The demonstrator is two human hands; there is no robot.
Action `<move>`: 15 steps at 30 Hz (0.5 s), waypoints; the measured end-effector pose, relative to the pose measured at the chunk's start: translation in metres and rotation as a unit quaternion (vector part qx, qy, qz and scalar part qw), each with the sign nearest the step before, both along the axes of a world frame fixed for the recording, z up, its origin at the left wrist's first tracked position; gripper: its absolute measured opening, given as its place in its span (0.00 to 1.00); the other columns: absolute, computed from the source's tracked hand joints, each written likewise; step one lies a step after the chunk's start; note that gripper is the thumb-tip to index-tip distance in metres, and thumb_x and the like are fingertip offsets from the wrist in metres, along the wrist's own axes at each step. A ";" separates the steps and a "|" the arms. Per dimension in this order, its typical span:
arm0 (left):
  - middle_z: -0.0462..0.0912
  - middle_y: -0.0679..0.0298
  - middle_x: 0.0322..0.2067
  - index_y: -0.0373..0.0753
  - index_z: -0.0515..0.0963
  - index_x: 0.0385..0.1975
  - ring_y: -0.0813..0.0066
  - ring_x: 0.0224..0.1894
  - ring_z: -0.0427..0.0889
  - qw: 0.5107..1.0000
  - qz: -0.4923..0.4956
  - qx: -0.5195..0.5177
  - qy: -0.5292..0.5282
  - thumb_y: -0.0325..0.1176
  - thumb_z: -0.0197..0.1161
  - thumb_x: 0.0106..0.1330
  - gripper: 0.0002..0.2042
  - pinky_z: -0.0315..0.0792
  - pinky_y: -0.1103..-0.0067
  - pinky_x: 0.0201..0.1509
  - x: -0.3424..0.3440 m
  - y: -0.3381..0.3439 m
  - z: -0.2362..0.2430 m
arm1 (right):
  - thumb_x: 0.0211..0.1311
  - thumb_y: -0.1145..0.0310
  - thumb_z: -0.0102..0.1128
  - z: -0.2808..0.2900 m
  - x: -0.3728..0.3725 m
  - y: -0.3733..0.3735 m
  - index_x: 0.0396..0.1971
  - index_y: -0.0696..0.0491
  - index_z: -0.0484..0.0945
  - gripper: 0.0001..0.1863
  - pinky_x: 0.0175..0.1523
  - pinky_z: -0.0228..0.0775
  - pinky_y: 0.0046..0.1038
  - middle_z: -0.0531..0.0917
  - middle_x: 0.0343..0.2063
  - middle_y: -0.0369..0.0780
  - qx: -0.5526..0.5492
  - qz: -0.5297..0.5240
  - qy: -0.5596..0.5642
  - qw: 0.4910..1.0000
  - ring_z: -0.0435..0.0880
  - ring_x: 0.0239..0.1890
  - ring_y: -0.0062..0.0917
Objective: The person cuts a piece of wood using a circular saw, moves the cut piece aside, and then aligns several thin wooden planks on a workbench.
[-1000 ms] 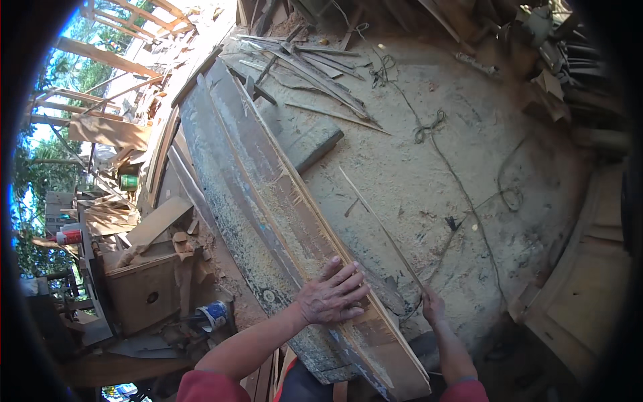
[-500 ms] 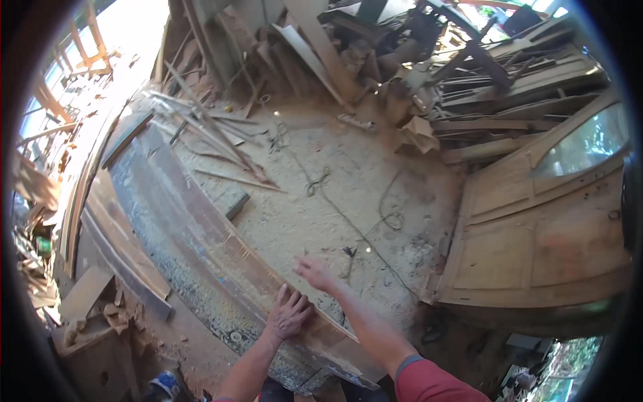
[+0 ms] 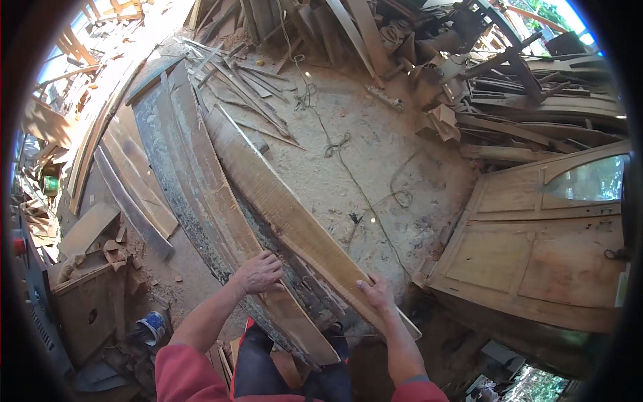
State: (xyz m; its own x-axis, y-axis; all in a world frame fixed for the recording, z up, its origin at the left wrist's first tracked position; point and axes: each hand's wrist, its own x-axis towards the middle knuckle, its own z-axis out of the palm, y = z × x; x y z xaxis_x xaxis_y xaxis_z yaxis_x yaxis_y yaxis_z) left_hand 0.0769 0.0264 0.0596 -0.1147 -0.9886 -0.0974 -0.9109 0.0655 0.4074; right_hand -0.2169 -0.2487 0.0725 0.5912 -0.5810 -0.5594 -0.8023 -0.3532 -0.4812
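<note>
A long, slightly curved wooden plank [image 3: 284,218] with a pale sawn edge slants across the right side of the workbench. My right hand [image 3: 376,293] grips it near its close end, thumb on the upper face and fingers hidden by the wood. To the left lies a second long plank [image 3: 228,218], brown and worn, running beside it with a dark gap between them. My left hand [image 3: 260,273] rests on this brown plank near its close end, fingers curled over its right edge. Speckled sawdust covers the dark surface [image 3: 157,144] along its left side.
A wooden door panel [image 3: 499,258] with a glass pane stands at the right. Thin offcuts [image 3: 248,94] and a tangled cord [image 3: 338,144] lie on the dusty floor. Wood is heaped at the back. Near lower left are a wooden box [image 3: 84,305] and a blue-and-white can [image 3: 153,325].
My right hand, held in the air before, now grips the pale-edged plank, which stands apart from the brown one. My left hand stays on the wood. The view has shifted.
</note>
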 end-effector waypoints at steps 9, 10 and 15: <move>0.72 0.54 0.58 0.41 0.72 0.60 0.54 0.67 0.67 0.938 0.241 -0.242 0.056 0.63 0.65 0.59 0.37 0.55 0.57 0.76 -0.063 -0.077 0.053 | 0.45 0.67 0.75 0.290 -0.113 -0.070 0.33 0.54 0.79 0.16 0.38 0.74 0.41 0.79 0.27 0.43 -0.367 0.177 0.015 0.913 0.81 0.34 0.41; 0.69 0.53 0.63 0.42 0.67 0.67 0.52 0.71 0.63 0.925 0.251 -0.272 0.088 0.66 0.65 0.57 0.43 0.52 0.56 0.78 -0.083 -0.121 0.081 | 0.45 0.67 0.74 0.318 -0.110 -0.075 0.32 0.54 0.79 0.15 0.38 0.74 0.41 0.79 0.27 0.42 -0.381 0.213 0.033 0.899 0.80 0.34 0.41; 0.77 0.52 0.57 0.41 0.70 0.64 0.54 0.63 0.74 0.919 0.155 -0.163 0.324 0.64 0.73 0.51 0.45 0.67 0.59 0.67 -0.198 -0.246 0.138 | 0.48 0.64 0.70 0.401 -0.040 -0.095 0.29 0.53 0.80 0.11 0.37 0.74 0.39 0.79 0.26 0.39 -0.381 0.421 0.110 0.816 0.81 0.34 0.36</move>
State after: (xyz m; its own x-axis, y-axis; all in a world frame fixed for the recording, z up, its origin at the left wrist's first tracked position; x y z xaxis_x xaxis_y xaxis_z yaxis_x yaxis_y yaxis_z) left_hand -0.1209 -0.2192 0.1979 0.2480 -0.9482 0.1985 -0.4801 0.0577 0.8753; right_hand -0.2567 -0.3432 0.4737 0.8940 -0.2500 -0.3719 -0.1587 -0.9528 0.2588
